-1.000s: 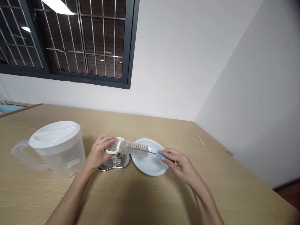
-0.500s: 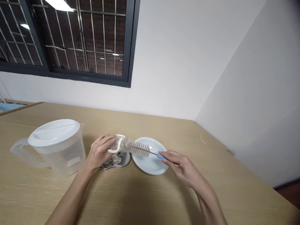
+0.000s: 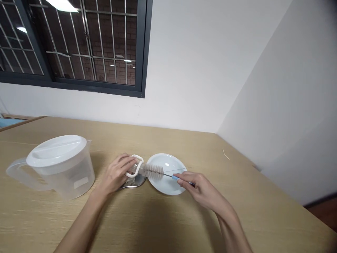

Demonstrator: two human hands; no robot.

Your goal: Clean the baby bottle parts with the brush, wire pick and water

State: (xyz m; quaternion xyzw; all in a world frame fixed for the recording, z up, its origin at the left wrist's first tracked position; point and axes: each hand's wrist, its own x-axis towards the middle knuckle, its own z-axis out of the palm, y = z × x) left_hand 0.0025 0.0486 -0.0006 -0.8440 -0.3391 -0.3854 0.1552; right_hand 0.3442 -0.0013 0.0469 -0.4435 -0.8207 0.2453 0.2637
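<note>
My left hand (image 3: pixel 116 174) is closed around a small clear bottle with a white loop handle (image 3: pixel 138 168), held tilted on its side with its mouth to the right. My right hand (image 3: pixel 201 188) pinches the blue handle of a bottle brush (image 3: pixel 154 172). The brush's whitish bristles lie partly inside the bottle's mouth, and the rest show outside it. Below the bottle, a shiny metal tray (image 3: pixel 140 181) with a curved rim lies on the table, mostly hidden by my left hand. A white plate (image 3: pixel 168 189) sits beneath the brush.
A translucent lidded pitcher (image 3: pixel 71 175) stands at the left, its handle to the left. A thin pale strand (image 3: pixel 225 153) lies on the wooden table (image 3: pixel 158 225) at the right. Behind are a white wall (image 3: pixel 184 70) and a barred window (image 3: pixel 92 45).
The brush has gone a little deeper into the bottle as my right hand moved left. My left hand and the bottle have shifted slightly right, covering more of the tray. The view has moved a bit.
</note>
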